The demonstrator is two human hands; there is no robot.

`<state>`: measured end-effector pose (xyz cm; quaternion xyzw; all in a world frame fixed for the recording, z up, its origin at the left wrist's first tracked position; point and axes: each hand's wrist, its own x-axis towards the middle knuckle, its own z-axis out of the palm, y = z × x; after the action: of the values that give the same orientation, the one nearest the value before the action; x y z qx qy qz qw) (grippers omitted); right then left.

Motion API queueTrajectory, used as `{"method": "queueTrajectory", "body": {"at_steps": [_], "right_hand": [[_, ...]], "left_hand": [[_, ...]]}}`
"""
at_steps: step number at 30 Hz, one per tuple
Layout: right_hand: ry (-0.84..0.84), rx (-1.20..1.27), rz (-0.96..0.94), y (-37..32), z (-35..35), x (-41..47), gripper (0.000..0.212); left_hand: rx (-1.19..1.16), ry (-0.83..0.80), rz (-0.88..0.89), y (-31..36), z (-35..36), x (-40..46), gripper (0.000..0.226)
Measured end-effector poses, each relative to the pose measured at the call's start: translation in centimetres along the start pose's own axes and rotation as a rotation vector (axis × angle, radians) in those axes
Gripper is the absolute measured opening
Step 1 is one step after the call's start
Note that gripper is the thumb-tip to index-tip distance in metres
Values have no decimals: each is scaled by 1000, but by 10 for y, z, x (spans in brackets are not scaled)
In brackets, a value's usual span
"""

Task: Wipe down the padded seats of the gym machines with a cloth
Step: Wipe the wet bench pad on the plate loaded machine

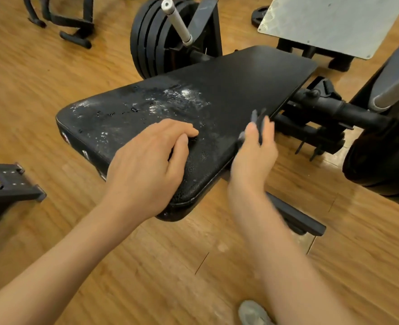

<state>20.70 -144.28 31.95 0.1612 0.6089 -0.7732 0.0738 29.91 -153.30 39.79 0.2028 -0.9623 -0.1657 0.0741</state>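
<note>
A long black padded seat (pixel 229 90) runs from the lower middle to the upper right, with wet streaks and white flecks on its near half. My left hand (pixel 146 165) rests on the near end of the pad, fingers loosely bent, fingertips touching the wet surface. My right hand (pixel 254 156) is at the pad's right edge, blurred. It pinches a dark grey cloth (pixel 256 120) that sticks up between thumb and fingers. Most of the cloth is hidden by the hand.
Stacked black weight plates (pixel 151 43) with a white sleeve bar (pixel 177 22) stand behind the seat. A metal footplate (pixel 329 19) is at the upper right. More plates (pixel 379 156) and the black frame (pixel 329 111) sit on the right. Machine feet (pixel 10 186) lie left on the wooden floor.
</note>
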Motion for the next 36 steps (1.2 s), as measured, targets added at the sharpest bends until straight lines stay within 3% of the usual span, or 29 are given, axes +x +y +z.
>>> {"method": "queueTrajectory", "body": {"at_steps": [2,7,12,14,18,20,23,26,29,36], "right_hand": [[-33,-152,17,-17,2,16,43],[-331,-230,-299,-18,-26,-70,31],[-371,-532,-272,-30,-2,43,20],[-383,-578,-318,-32,-7,31,18],[-582,-531,-465,-37,-34,-21,18],[-600,-627,-519,-36,-23,15,17],[-572,-755,-414,-41,10,74,14],[-585,-788,-485,-38,-3,50,23],[-713,-702,-513,-44,-29,21,17],[-683,-880,-463,-39,42,93,16]], "left_hand": [[-1,8,-12,3,2,0,44],[37,21,-49,6,1,0,42],[55,18,-80,7,2,1,40],[49,13,-90,8,2,2,39],[54,-1,-111,10,0,3,37],[50,-11,-120,11,-1,3,36],[32,0,-123,11,-1,3,35],[10,3,-133,12,-1,4,35],[3,2,-154,13,-3,4,34],[-16,-44,-163,14,-9,4,38]]}}
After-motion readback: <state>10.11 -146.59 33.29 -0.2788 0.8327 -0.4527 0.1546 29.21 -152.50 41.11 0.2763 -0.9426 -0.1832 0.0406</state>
